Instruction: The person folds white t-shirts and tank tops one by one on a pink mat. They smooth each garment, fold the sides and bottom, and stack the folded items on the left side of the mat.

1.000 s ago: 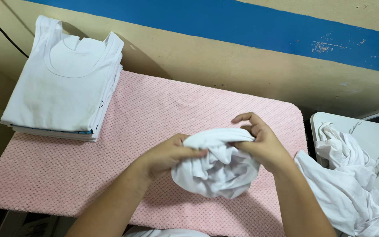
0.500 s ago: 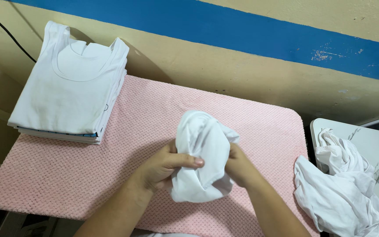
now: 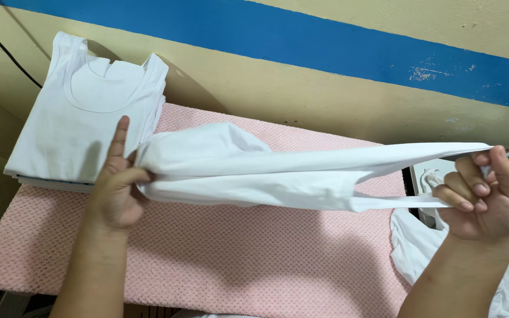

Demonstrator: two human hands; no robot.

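Observation:
A white sleeveless shirt [image 3: 278, 174] is stretched out sideways above the pink textured pad [image 3: 243, 259]. My left hand [image 3: 116, 185] pinches its left end, with the index finger pointing up. Over at the right, my right hand [image 3: 487, 197] grips the other end by its straps, raised above the pad's right edge. The shirt hangs taut between both hands.
A neat stack of folded white shirts [image 3: 86, 115] sits on the pad's far left corner. A heap of crumpled white garments [image 3: 425, 250] lies on a white surface at the right, partly hidden by my right arm. A beige wall with a blue stripe [image 3: 325, 41] runs behind.
The shirt was bunched up between both hands at the pad's middle. My hands have moved apart, left and right, pulling it out to full length.

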